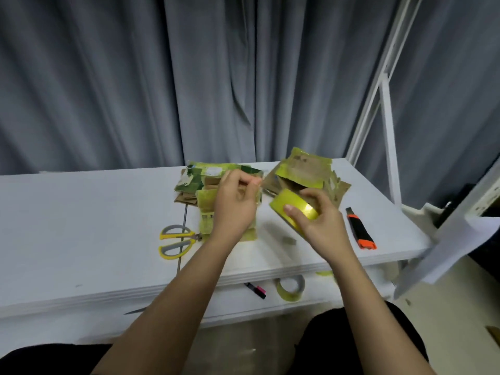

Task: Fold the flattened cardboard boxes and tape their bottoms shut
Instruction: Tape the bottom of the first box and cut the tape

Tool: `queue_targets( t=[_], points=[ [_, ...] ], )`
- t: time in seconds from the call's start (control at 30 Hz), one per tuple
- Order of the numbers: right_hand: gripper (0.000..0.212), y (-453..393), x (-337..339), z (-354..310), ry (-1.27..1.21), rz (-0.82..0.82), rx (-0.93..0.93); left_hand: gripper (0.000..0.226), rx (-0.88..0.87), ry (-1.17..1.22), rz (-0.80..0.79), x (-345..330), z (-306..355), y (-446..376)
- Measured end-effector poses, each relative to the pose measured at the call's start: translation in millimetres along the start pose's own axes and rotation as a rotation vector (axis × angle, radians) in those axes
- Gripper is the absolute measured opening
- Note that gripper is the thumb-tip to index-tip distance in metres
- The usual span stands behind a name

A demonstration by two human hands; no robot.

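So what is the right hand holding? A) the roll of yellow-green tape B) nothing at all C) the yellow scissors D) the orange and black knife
A: the right hand is wrapped around the roll of yellow-green tape, while the scissors and the orange and black knife lie untouched on the white table.

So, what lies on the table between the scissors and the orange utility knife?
In the head view, a taped cardboard piece under the left hand, then bare table with a small grey scrap.
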State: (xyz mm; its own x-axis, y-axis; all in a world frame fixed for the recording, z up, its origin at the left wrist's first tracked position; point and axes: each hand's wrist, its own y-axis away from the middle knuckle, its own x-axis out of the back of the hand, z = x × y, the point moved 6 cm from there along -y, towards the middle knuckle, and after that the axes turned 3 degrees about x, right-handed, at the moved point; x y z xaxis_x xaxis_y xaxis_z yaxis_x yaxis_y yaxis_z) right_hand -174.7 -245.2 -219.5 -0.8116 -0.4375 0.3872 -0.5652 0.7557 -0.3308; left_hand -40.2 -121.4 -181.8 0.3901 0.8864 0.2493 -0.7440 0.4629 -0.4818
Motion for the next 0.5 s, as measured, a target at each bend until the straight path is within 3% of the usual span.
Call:
queue_targets(
  t=[0.07, 0.13, 0.23, 0.37, 0.43, 0.5],
  points=[
    [0.042, -23, 13, -2, 0.184, 0.046, -0.033, 0.024, -0.052, 0.020, 0.007, -4, 9, -5],
    [0.039, -42, 16, -12, 0.295, -0.002, -0.006, 0.024, 0.087, 0.126, 0.082, -1, -5, -17],
    [0.029, -62, 8, -31, 0.259, -0.108, 0.101, 0.021, 0.295, 0.229, 0.164, 5, -30, -34],
    [0.030, -82, -9, -46, 0.228, -0.216, 0.143, 0.014, 0.409, 0.293, 0.184, 13, -42, -52],
    [0.032, -91, -16, -48, 0.345, -0.222, 0.124, 0.011, 0.395, 0.297, 0.193, 17, -43, -55],
    [0.038, -100, -21, -48, 0.495, -0.185, 0.115, 0.012, 0.249, 0.229, 0.204, 20, -35, -54]
  ],
)
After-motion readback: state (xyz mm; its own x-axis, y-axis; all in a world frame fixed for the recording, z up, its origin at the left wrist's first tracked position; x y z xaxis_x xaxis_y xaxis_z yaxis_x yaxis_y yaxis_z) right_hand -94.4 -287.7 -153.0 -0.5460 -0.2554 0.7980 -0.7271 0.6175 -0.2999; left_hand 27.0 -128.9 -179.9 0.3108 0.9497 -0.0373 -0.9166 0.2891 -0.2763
